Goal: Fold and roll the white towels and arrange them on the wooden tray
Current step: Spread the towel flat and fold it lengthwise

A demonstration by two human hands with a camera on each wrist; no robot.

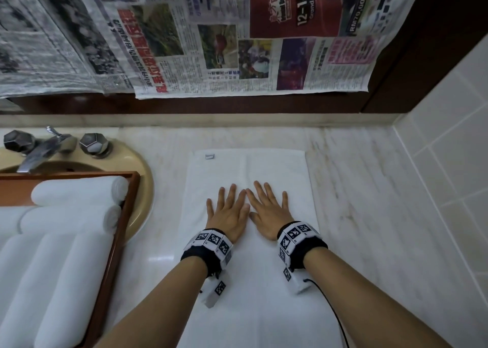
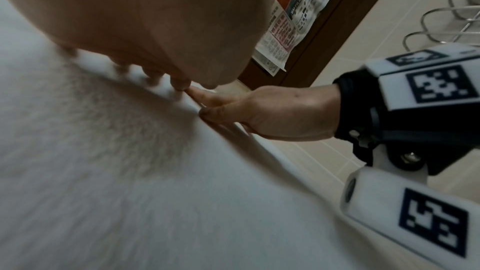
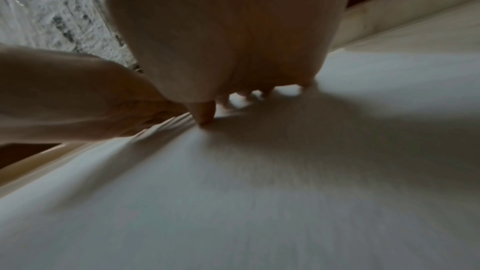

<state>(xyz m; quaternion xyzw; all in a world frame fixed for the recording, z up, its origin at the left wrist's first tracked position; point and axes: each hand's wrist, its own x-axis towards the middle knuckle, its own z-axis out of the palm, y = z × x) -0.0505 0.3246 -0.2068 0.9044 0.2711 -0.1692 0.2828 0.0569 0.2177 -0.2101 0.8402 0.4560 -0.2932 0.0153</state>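
Head view: towel, white, folded into a long strip, lay flat on the marble worktop. Left hand and right hand pressed on it palms down, fingers spread, index fingertips touching. Tray, wooden, at left over the sink, held rolled towels. Newspaper hung behind.
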